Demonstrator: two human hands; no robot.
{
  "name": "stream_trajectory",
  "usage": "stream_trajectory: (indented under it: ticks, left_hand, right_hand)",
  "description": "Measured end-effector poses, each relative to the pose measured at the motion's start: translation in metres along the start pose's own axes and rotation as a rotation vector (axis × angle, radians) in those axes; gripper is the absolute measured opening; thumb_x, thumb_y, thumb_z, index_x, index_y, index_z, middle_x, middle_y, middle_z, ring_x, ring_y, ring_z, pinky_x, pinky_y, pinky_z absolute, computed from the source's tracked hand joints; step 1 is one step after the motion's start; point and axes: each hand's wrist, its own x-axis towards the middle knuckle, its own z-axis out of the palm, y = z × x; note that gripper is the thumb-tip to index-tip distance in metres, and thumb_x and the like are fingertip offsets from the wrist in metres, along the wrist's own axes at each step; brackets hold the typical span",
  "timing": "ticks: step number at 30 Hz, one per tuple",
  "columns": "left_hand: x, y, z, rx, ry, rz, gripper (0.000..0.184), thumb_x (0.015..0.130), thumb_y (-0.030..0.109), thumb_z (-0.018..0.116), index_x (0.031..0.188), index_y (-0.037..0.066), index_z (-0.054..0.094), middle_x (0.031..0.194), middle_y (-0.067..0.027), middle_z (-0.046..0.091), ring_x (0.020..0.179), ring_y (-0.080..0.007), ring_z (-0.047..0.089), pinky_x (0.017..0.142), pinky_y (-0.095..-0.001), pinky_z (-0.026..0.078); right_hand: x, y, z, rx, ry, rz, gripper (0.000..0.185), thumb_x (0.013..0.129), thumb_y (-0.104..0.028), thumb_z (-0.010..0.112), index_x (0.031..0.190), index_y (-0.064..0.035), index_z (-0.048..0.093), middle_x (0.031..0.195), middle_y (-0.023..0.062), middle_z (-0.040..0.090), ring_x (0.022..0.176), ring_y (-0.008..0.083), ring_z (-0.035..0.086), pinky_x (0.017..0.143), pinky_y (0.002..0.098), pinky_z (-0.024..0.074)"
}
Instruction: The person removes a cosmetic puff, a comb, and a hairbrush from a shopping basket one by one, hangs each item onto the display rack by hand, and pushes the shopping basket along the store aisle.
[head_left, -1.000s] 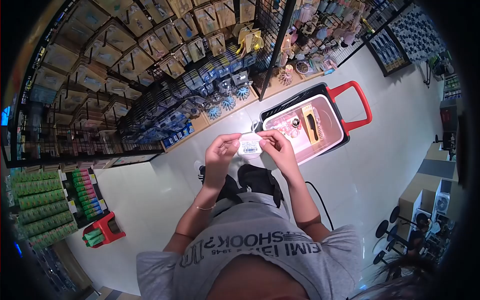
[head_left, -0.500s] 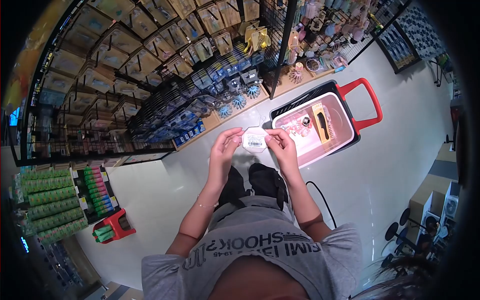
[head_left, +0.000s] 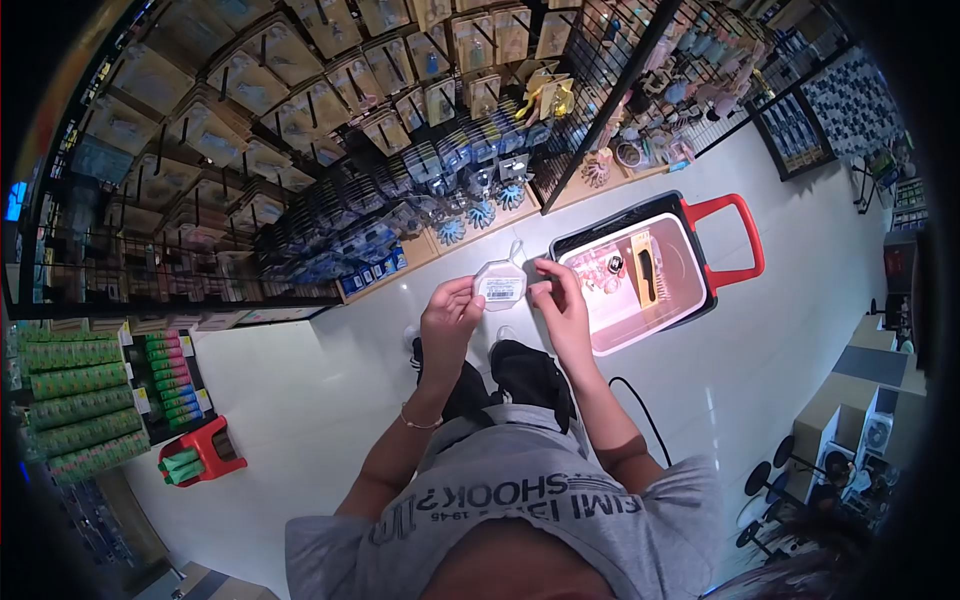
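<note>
My left hand point(head_left: 450, 312) grips the left edge of an octagonal white packet point(head_left: 500, 284) between thumb and fingers. A barcode label faces up on it, and a thin clear loop sticks out from its top edge. What is inside the packet I cannot make out. Just to the right, my right hand point(head_left: 563, 305) is off the packet, its fingers bent and apart with nothing in them. Beyond that hand stands a dark shopping basket point(head_left: 560, 243) with a pink tub point(head_left: 690, 290) in it. A comb on a yellow card point(head_left: 646, 270) and small pink packaged items point(head_left: 603, 270) lie in the tub.
The basket's red handle point(head_left: 750, 237) points right. Racks of hanging packets point(head_left: 290, 70) rise ahead, with blue spiky items point(head_left: 481, 215) on the low wooden ledge. At left are shelves of green packs point(head_left: 80, 385) and a red basket point(head_left: 205, 450) on the floor.
My right hand has let go of the packet's right edge and moved slightly away. The packet, now only in my left hand, is a little further left. The whole view has shifted slightly.
</note>
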Motion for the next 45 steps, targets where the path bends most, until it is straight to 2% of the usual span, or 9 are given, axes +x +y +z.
stream_trajectory:
  ticks: [3,5,7,8,15,21,27,36,45]
  left_hand:
    - [0.012,0.002,-0.033,0.110,0.104,0.154,0.028,0.079,0.004,0.061,0.104,-0.005,0.052,0.093,-0.0104,0.059,0.086,-0.0125,0.057,0.079,-0.0241,0.046]
    - [0.014,0.018,-0.052,0.210,0.183,0.246,0.030,0.074,0.004,0.064,0.102,-0.002,0.055,0.092,-0.0098,0.060,0.083,-0.0155,0.058,0.075,-0.0267,0.047]
    - [0.016,0.039,-0.075,0.759,0.169,0.717,0.033,0.069,0.002,0.067,0.100,0.003,0.057,0.090,-0.0080,0.060,0.078,-0.0196,0.058,0.071,-0.0295,0.047]
    - [0.019,0.042,-0.085,0.741,0.169,0.860,0.035,0.062,0.001,0.069,0.095,0.006,0.061,0.089,-0.0051,0.059,0.077,-0.0213,0.056,0.069,-0.0309,0.046]
    - [0.026,0.066,-0.155,0.918,0.259,1.093,0.032,0.059,0.006,0.072,0.091,0.009,0.064,0.097,-0.0019,0.057,0.082,-0.0180,0.054,0.072,-0.0306,0.045]
    - [0.011,0.084,-0.212,0.818,0.569,0.839,0.051,0.063,0.009,0.075,0.109,0.005,0.054,0.113,-0.0089,0.049,0.097,-0.0242,0.050,0.080,-0.0333,0.042]
    - [0.005,0.087,-0.254,0.607,0.508,0.614,0.063,0.063,0.008,0.073,0.120,0.002,0.047,0.114,-0.0127,0.051,0.100,-0.0250,0.053,0.084,-0.0333,0.043]
    - [-0.014,0.115,-0.305,0.383,0.406,0.504,0.035,0.075,0.007,0.064,0.109,0.000,0.056,0.104,-0.0124,0.058,0.087,-0.0195,0.060,0.078,-0.0276,0.047]
    - [-0.027,0.108,-0.317,0.024,0.324,0.384,0.030,0.080,0.006,0.061,0.109,0.000,0.056,0.103,-0.0097,0.059,0.093,-0.0161,0.058,0.084,-0.0271,0.045]
  right_hand:
    - [-0.003,-0.007,0.029,0.075,-0.120,0.079,0.034,0.085,-0.005,0.052,0.118,-0.0019,0.044,0.101,0.0060,0.051,0.089,0.0110,0.053,0.078,0.0240,0.0441]
    - [-0.005,-0.026,0.058,0.076,-0.305,0.078,0.041,0.086,-0.004,0.048,0.125,-0.0011,0.035,0.124,0.0129,0.043,0.107,0.0171,0.050,0.086,0.0298,0.0432]
    - [-0.004,-0.033,0.090,0.153,-0.392,0.076,0.053,0.084,-0.004,0.052,0.132,-0.0029,0.029,0.130,0.0140,0.038,0.113,0.0185,0.046,0.084,0.0250,0.0420]
    - [-0.003,-0.030,0.106,0.240,-0.422,0.098,0.058,0.085,-0.006,0.052,0.135,-0.0028,0.023,0.132,0.0138,0.035,0.117,0.0191,0.041,0.088,0.0267,0.0402]
    - [0.015,-0.054,0.214,0.238,-0.564,0.131,0.046,0.088,-0.012,0.049,0.129,-0.0018,0.032,0.119,0.0094,0.048,0.108,0.0161,0.046,0.089,0.0270,0.0393]
    - [0.013,-0.061,0.271,0.228,-0.524,0.253,0.037,0.089,-0.016,0.047,0.123,-0.0028,0.039,0.109,0.0090,0.053,0.096,0.0143,0.054,0.077,0.0282,0.0472]
    - [0.001,-0.057,0.308,0.130,-0.683,0.278,0.034,0.088,-0.015,0.048,0.120,-0.0031,0.041,0.107,0.0084,0.054,0.095,0.0146,0.055,0.078,0.0284,0.0474]
    - [-0.015,-0.050,0.355,0.185,-0.796,0.259,0.033,0.088,-0.016,0.048,0.118,-0.0022,0.043,0.107,0.0081,0.054,0.093,0.0147,0.055,0.071,0.0282,0.0512]
    - [-0.028,-0.054,0.359,0.159,-0.857,0.224,0.038,0.089,-0.016,0.048,0.124,-0.0031,0.041,0.117,0.0099,0.048,0.100,0.0171,0.053,0.072,0.0286,0.0527]
